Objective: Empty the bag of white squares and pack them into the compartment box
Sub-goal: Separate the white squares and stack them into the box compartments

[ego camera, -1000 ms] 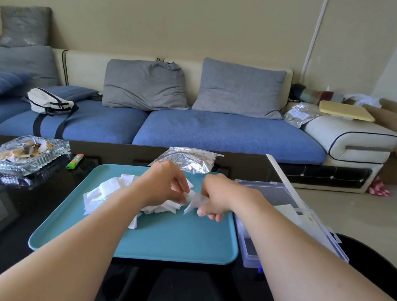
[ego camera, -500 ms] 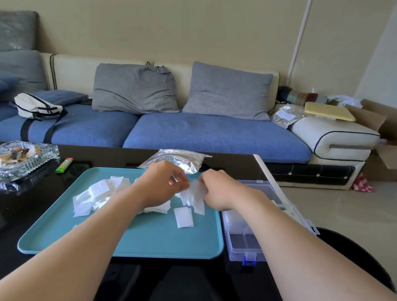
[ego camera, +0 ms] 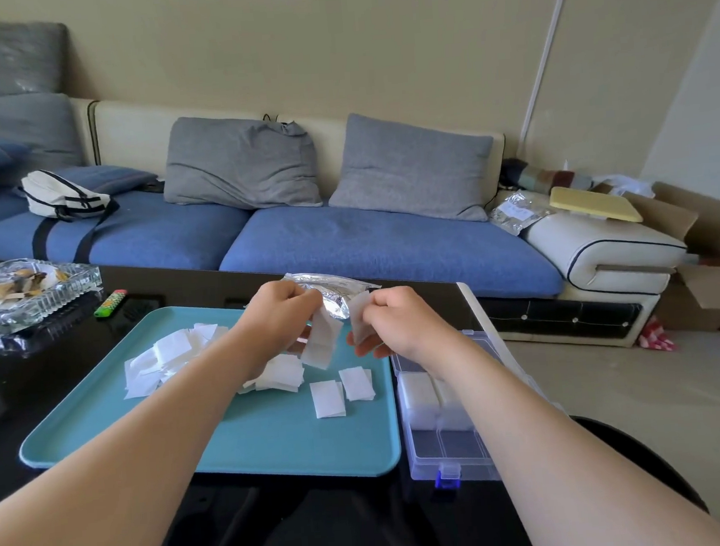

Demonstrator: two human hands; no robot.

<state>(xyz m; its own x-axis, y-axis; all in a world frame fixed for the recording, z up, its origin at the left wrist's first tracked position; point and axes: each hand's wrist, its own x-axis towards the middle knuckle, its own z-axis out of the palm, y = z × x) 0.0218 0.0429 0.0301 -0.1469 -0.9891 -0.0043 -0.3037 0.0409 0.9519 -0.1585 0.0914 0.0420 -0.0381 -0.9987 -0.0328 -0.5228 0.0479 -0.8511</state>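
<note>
Both hands are raised above the teal tray (ego camera: 255, 444) at the centre of the frame. The left grip (ego camera: 280, 318) pinches a short hanging sheaf of white squares (ego camera: 322, 340). The right grip (ego camera: 397, 326) pinches a single square (ego camera: 359, 316) upright between thumb and fingers. A narrow gap separates the two held pieces.

What matters next is where the compartment box (ego camera: 460, 469) lies. It sits to the lower right of the right grip, just beside the tray's right edge and partly under the right forearm. The right grip is clearly the nearer one. The box's long axis runs up and down the frame, and its lid stands open on the far right side. White squares already fill the upper compartments (ego camera: 419, 393). The ones nearer the blue latch look empty, so we judge a short drop down and to the right is needed.

The squares look thin, soft and slightly see-through, and we expect them to cling together. A loose pile (ego camera: 171, 356) lies at the upper left of the tray, and two small stacks (ego camera: 327, 398) lie near its right edge. The foil bag (ego camera: 334, 294) lies crumpled just behind the hands, on the dark worktop (ego camera: 35, 384) or on the tray's rim; we cannot tell which.
</note>
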